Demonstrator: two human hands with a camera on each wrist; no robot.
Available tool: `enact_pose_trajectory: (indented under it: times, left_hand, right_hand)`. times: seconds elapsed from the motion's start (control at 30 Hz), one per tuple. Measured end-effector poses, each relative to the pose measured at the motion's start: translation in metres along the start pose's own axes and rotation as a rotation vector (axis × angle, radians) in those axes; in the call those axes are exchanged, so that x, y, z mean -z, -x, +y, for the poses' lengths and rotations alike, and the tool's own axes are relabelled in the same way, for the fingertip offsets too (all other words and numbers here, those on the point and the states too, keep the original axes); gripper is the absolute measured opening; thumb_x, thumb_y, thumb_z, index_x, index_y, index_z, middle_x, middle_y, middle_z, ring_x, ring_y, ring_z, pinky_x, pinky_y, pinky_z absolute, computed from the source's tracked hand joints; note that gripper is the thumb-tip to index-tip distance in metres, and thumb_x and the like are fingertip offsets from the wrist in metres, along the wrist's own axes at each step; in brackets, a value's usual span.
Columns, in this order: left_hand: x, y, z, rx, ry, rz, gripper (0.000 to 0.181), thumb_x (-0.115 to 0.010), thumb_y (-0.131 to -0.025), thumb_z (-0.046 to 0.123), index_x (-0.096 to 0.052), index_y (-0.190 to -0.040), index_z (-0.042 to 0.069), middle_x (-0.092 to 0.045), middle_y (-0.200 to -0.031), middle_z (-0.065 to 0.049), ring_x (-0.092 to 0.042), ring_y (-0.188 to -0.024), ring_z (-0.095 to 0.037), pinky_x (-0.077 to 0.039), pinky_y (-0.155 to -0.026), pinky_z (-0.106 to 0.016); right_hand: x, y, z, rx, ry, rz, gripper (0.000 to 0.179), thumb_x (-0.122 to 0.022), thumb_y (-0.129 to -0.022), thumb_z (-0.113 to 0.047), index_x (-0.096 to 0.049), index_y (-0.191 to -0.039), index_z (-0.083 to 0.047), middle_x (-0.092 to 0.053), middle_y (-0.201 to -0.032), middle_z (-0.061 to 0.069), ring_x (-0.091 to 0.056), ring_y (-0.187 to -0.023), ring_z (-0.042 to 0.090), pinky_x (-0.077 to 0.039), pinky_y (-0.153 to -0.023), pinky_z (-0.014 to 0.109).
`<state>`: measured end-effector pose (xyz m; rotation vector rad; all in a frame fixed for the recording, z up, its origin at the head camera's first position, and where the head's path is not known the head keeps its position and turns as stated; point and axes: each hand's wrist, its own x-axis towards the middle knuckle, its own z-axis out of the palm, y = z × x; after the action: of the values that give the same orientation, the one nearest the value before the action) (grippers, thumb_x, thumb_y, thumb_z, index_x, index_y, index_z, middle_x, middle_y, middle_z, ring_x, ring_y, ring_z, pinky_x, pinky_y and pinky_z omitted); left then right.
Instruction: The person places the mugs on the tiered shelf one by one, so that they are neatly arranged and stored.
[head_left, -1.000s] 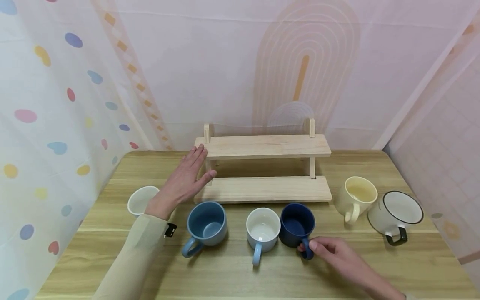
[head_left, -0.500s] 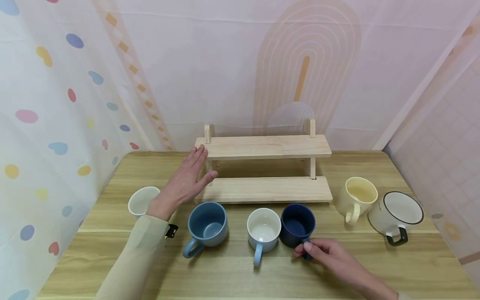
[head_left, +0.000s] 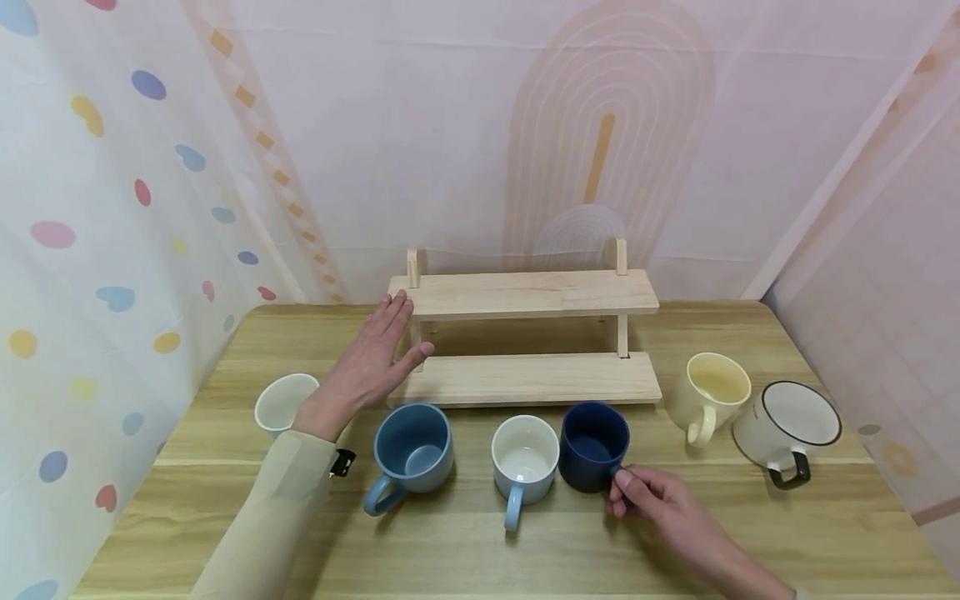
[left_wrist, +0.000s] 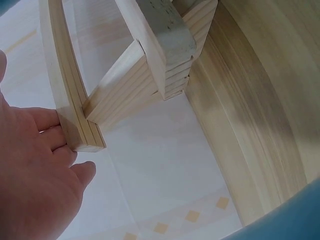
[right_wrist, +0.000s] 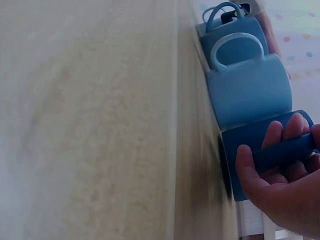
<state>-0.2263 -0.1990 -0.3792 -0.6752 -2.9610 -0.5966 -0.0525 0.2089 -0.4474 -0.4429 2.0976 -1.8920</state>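
My right hand [head_left: 663, 508] grips the handle of a dark navy mug [head_left: 592, 450], fingers curled around it. In the right wrist view the fingers wrap the navy mug's handle [right_wrist: 282, 152], which hides part of them. My left hand [head_left: 367, 367] lies with fingers extended on the left end of a two-tier wooden shelf [head_left: 525, 379]. Seen from the left wrist, the left fingers [left_wrist: 52, 137] touch the end of the upper board [left_wrist: 80, 120]. A white mug with a light blue handle [head_left: 525, 458] stands just left of the navy mug.
A blue mug [head_left: 414, 450] stands left of the white one. A white cup [head_left: 283, 404] is partly hidden behind the left forearm. At the right are a pale yellow mug [head_left: 708, 396] and a white mug with black rim and handle [head_left: 787, 429]. Patterned curtains surround the wooden table [head_left: 480, 550].
My right fingers have closed farther around the navy mug's handle, and the handle has swung to the right. The left hand stays at the shelf's end.
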Motion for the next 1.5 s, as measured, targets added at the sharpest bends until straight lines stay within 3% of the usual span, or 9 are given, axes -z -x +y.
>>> enact_pose_trajectory:
  times: [0.13,0.3,0.7,1.0,1.27,1.5]
  left_hand:
    - [0.0,0.001,-0.001,0.003,0.0,0.003,0.092,-0.038,-0.105,0.066,-0.015,-0.164,0.0,-0.007,-0.173,-0.016,-0.001,-0.159,-0.033,-0.01,-0.127,-0.053]
    - [0.0,0.001,-0.002,0.007,0.01,0.001,0.092,-0.037,-0.105,0.066,-0.015,-0.165,0.001,-0.006,-0.173,-0.015,0.0,-0.16,-0.032,-0.01,-0.127,-0.053]
    - [-0.001,-0.002,0.001,0.0,0.007,-0.003,0.09,-0.039,-0.105,0.065,-0.016,-0.165,0.001,-0.006,-0.173,-0.013,-0.001,-0.16,-0.031,-0.011,-0.127,-0.052]
    - [-0.003,-0.003,0.003,-0.001,0.007,0.003,0.091,-0.039,-0.104,0.066,-0.016,-0.165,0.002,-0.006,-0.173,-0.012,0.0,-0.16,-0.03,-0.011,-0.127,-0.051]
    - [-0.004,-0.005,0.005,0.001,0.005,0.002,0.091,-0.038,-0.104,0.066,-0.016,-0.165,0.002,-0.006,-0.173,-0.012,0.0,-0.16,-0.029,-0.01,-0.127,-0.051]
    - [-0.006,-0.004,0.006,-0.005,0.013,0.021,0.089,-0.039,-0.105,0.065,-0.017,-0.165,0.002,-0.007,-0.173,-0.012,-0.001,-0.16,-0.029,-0.011,-0.127,-0.051]
  right_hand:
    - [0.002,0.0,-0.004,0.053,0.063,0.026,0.03,-0.043,-0.111,-0.008,-0.062,-0.097,0.011,-0.064,-0.09,0.002,-0.061,-0.086,0.007,-0.056,-0.083,0.022]
    - [0.004,-0.002,-0.018,0.13,0.119,0.089,0.027,-0.043,-0.111,-0.005,-0.063,-0.097,0.006,-0.065,-0.088,0.005,-0.062,-0.088,0.013,-0.054,-0.085,0.022]
    - [0.019,-0.015,-0.064,0.176,0.101,0.227,0.03,-0.042,-0.112,-0.009,-0.062,-0.098,0.008,-0.065,-0.086,0.006,-0.068,-0.089,0.015,-0.057,-0.087,0.022]
    - [0.031,-0.04,-0.093,0.156,0.078,0.311,0.041,-0.044,-0.113,-0.027,-0.058,-0.102,0.01,-0.063,-0.093,0.008,-0.064,-0.092,0.02,-0.056,-0.09,0.022]
    - [0.034,-0.067,-0.105,0.181,-0.034,0.4,0.042,-0.051,-0.11,-0.031,-0.058,-0.102,0.01,-0.062,-0.091,0.005,-0.067,-0.089,0.017,-0.056,-0.092,0.023]
    - [0.04,-0.09,-0.109,0.218,-0.061,0.434,0.041,-0.053,-0.109,-0.034,-0.059,-0.1,0.006,-0.061,-0.086,0.003,-0.066,-0.087,0.019,-0.057,-0.089,0.023]
